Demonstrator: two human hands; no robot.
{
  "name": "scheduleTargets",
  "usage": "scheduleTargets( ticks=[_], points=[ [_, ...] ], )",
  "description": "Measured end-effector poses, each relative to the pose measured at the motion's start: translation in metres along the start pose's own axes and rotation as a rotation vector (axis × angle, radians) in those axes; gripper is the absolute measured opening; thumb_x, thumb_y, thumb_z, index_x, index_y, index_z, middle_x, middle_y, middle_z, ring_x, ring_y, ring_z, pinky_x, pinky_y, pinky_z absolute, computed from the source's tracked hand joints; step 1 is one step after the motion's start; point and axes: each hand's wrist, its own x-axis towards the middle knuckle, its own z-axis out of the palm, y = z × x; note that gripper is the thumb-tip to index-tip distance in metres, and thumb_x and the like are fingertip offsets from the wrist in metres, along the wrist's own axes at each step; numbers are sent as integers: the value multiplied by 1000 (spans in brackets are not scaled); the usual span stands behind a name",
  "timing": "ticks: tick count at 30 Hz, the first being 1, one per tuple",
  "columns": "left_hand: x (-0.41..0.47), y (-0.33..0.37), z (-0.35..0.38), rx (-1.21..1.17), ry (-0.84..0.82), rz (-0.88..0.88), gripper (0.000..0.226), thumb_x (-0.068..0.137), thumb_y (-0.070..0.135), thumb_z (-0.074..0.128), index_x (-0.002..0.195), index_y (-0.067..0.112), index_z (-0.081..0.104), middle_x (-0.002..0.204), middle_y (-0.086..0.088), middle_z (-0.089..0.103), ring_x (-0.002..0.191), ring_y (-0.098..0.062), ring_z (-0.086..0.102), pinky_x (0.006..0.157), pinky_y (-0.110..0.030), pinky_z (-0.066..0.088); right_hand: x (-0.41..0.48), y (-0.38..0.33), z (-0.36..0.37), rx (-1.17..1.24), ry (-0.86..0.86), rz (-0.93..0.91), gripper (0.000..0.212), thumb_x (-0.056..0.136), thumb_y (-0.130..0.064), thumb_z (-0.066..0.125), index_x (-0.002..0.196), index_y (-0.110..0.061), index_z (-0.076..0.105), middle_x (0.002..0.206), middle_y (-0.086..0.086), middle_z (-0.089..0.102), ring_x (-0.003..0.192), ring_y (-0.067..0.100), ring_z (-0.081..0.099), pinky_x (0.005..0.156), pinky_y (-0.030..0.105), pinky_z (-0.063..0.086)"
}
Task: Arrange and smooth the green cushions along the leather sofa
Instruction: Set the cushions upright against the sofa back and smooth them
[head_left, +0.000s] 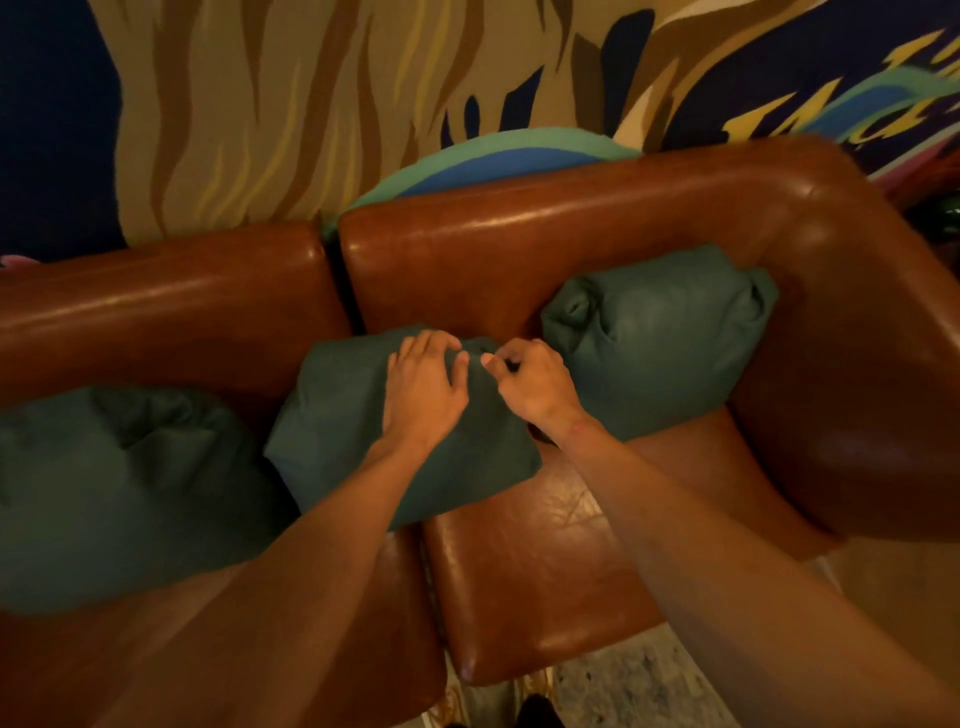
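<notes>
**Green middle cushion (337, 415) under both hands**

It leans against the backrest of the leather sofa (545, 244), between the left cushion (119, 483) and the right cushion (665, 338) in the corner. The left hand (423, 387) lies flat on it, fingers straight. The right hand (535, 384) pinches its top edge with curled fingers.

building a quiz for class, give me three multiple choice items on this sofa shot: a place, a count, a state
1. Where are both hands? A) on the middle cushion B) on the armrest C) on the floor
2. How many green cushions lie on the sofa? A) two B) three C) four
3. How is the left hand? A) flat, fingers spread B) a fist C) hanging free

1 A: left hand and right hand both touch it. 2 B: left cushion, middle cushion, right cushion. 3 A: its fingers lie spread.
</notes>
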Motion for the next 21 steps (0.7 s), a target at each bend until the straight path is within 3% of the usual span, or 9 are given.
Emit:
scheduleTargets(
  ticks=[5, 12, 21],
  points=[
    [6, 54, 28, -123, -41, 111, 9, 97, 22, 61, 103, 16, 64, 102, -4, 68, 100, -31, 60, 88, -45, 47, -10, 42, -53, -21, 114, 19, 35, 100, -51, 58, 108, -21, 75, 116, 5, 73, 115, 26, 65, 96, 40, 53],
    [30, 126, 74, -161, -77, 110, 7, 97, 19, 60, 100, 15, 65, 100, -5, 69, 102, -29, 62, 90, -43, 49, 2, 121, -140, -51, 176, 80, 40, 100, -51, 59, 117, -17, 74, 125, 8, 72, 122, 31, 63, 97, 38, 49],
    [73, 197, 157, -81, -51, -109, 10, 98, 22, 58, 97, 15, 64, 107, -8, 63, 108, -31, 57, 92, -45, 47, 73, 219, -230, -140, 102, -46, 31, 100, -47, 61, 110, -20, 75, 123, 11, 69, 117, 32, 65, 98, 40, 51]
  ],
)
